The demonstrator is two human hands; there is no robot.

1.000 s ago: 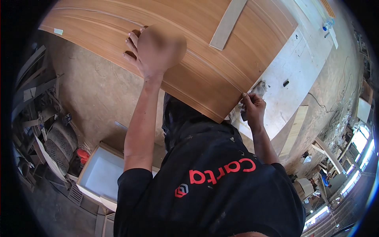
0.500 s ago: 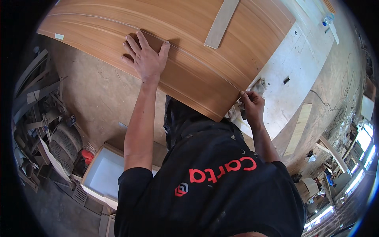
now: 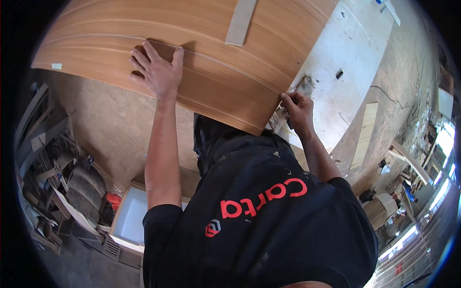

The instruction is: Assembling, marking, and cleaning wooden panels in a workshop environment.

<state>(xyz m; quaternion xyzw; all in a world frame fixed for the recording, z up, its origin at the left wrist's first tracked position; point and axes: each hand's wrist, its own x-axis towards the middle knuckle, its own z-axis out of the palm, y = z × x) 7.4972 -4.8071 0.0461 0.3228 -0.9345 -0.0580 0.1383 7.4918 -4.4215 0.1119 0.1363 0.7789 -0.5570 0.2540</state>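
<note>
big wood-grain panel [image 3: 216, 62] fills the far half of the view, lying on a pale workbench [image 3: 345, 62] that shows to its right, with a thin pale strip [image 3: 241, 21] resting on the panel's far part. left hand [image 3: 156, 72] lies flat on the panel's left part with fingers spread wide. right hand [image 3: 297, 109] is at the panel's near right corner, fingers pinched around something small i can't make out.

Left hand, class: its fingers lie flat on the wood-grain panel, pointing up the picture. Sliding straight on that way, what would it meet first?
Probably nothing but more of the wood-grain panel: ahead of the left hand only bare veneer shows up to the picture's rim. The pale strip lies off to the right.
</note>
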